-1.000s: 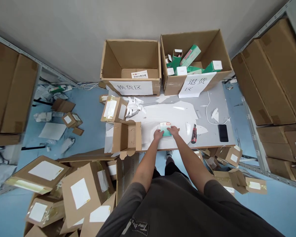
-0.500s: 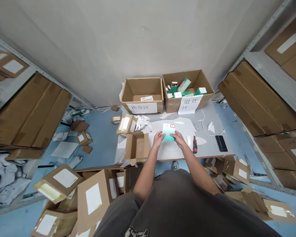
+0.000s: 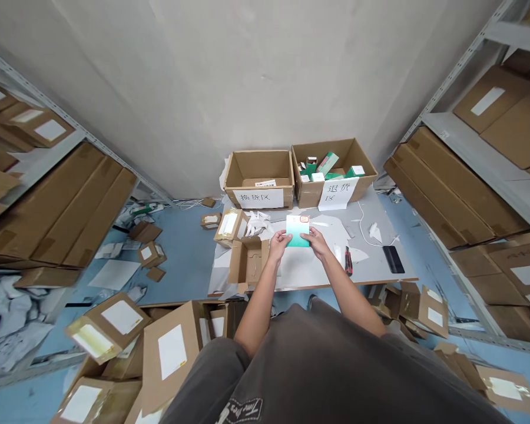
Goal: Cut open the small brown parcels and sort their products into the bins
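Observation:
Between my two hands is a flat white-and-green card or thin box point(image 3: 298, 228) with a red mark near its top right corner; which of the two it is, I cannot tell. My left hand point(image 3: 279, 244) grips its left edge, thumb on the front. On its right edge my right hand point(image 3: 317, 241) closes the same way. It is held above the grey table point(image 3: 375, 224). An opened cardboard box point(image 3: 251, 262) stands just left of my left hand. To the right of my right hand lies a red-and-black box cutter point(image 3: 348, 261).
At the back stand two cartons with handwritten paper signs: a left carton point(image 3: 259, 171) and a right carton point(image 3: 309, 197) holding several green-and-white boxes. A phone point(image 3: 393, 259) lies at the table's right. Parcels point(image 3: 172, 353) fill the lower left; shelves point(image 3: 468, 135) flank both sides.
The camera view has shifted slightly, so the cartons and shelves sit a little differently. Both hands still hold the white-and-green item, now slightly higher and further left in the picture.

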A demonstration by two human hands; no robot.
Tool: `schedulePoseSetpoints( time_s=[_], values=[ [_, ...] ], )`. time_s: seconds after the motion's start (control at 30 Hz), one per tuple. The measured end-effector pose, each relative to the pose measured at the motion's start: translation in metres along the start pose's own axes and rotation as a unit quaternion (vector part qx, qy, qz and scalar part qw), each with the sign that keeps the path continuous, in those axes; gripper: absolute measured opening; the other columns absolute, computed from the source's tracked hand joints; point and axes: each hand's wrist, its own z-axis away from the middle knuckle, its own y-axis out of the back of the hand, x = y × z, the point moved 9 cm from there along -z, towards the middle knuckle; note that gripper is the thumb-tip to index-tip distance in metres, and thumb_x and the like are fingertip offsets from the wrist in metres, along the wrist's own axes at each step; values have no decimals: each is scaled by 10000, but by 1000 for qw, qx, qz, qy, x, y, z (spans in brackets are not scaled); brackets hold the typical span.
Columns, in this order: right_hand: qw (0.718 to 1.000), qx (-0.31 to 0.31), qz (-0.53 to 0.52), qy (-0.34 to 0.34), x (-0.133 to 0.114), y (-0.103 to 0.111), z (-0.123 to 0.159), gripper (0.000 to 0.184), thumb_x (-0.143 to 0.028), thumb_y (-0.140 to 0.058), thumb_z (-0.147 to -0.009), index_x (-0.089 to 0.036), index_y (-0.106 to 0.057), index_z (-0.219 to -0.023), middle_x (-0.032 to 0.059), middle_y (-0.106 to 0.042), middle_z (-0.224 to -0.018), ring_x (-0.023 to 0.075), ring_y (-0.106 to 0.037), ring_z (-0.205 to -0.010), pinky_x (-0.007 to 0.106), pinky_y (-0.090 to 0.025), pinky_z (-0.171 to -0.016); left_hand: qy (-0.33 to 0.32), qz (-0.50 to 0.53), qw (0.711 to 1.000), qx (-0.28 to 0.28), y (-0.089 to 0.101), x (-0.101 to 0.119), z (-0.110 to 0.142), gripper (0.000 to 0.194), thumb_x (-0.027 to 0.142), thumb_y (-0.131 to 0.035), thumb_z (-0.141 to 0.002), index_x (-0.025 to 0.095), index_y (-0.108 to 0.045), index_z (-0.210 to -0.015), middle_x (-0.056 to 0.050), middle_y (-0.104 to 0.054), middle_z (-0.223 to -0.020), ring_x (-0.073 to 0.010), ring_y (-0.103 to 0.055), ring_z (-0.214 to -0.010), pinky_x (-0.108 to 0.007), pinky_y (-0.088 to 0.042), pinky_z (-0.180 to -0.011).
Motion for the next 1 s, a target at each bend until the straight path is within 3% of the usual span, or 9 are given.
schedulePoseSetpoints(
  time_s=[0.1,0.27,0.33,0.43,0.57,0.67,0.73,0.87,1.0],
  values=[
    [999,37,7,24,-4,1,6,618,-495,-972,-551,-248,-647,-1014,43,-809,-970,259,-744,-870,357,-576,-760,-108,-131,983,63,9,26,18,537,445,-823,-872,209,-674,-1331,-147,-711,-1325,-270,-704,-1180,-399,-564,-1030],
    [990,72,56,103,-24,-15,20,532,-499,-936,-619,-264,-642,-996,43,-783,-1044,242,-715,-924,352,-589,-808,-222,-226,948,-8,-27,52,48,719,370,-886,-796,213,-653,-1458,-163,-617,-1527,-350,-544,-1470,-473,-424,-1253],
    [990,47,64,114,-28,-26,25,494,-532,-898,-690,-266,-674,-1040,54,-779,-1126,237,-711,-940,358,-594,-821,-219,-200,955,-9,-31,55,50,773,342,-876,-795,203,-613,-1509,-164,-613,-1543,-360,-535,-1484,-488,-415,-1262],
    [990,26,77,112,-31,-31,28,460,-594,-831,-782,-266,-725,-1087,69,-776,-1185,245,-712,-989,376,-598,-851,-173,-105,979,-32,-25,51,42,563,376,-738,-924,201,-649,-1451,-136,-717,-1397,-317,-657,-1336,-470,-505,-1177],
    [982,119,76,129,-37,-10,29,584,-573,-913,-688,-261,-730,-1148,95,-762,-1262,279,-703,-1117,404,-594,-944,-71,36,995,-59,-12,32,32,516,484,-635,-995,187,-651,-1417,-121,-776,-1237,-272,-729,-1190,-436,-589,-1051],
    [995,60,22,82,-26,-22,24,594,-561,-956,-628,-241,-735,-1076,100,-796,-1160,308,-731,-1110,424,-610,-933,-42,86,992,-79,-13,22,34,588,536,-680,-968,191,-629,-1442,-130,-783,-1209,-272,-729,-1186,-448,-594,-1035],
    [998,16,-16,64,-22,-33,24,555,-559,-965,-627,-236,-730,-1012,81,-816,-1050,317,-755,-1070,432,-622,-910,-40,100,989,-102,-18,19,36,606,550,-709,-946,189,-638,-1427,-139,-780,-1218,-277,-726,-1188,-458,-593,-1037],
    [997,23,-49,63,-21,-34,26,553,-536,-998,-593,-239,-707,-957,61,-830,-975,322,-779,-1029,434,-640,-873,-49,84,988,-117,-21,20,38,596,522,-696,-957,196,-628,-1452,-140,-766,-1261,-277,-720,-1196,-430,-595,-1025],
    [995,47,-56,74,-23,-26,26,567,-500,-1020,-568,-248,-686,-951,55,-830,-948,323,-787,-1003,439,-648,-849,-86,-3,995,-54,-7,33,37,650,435,-744,-939,242,-563,-1533,-127,-721,-1361,-251,-694,-1234,-372,-590,-1012]
  ],
)
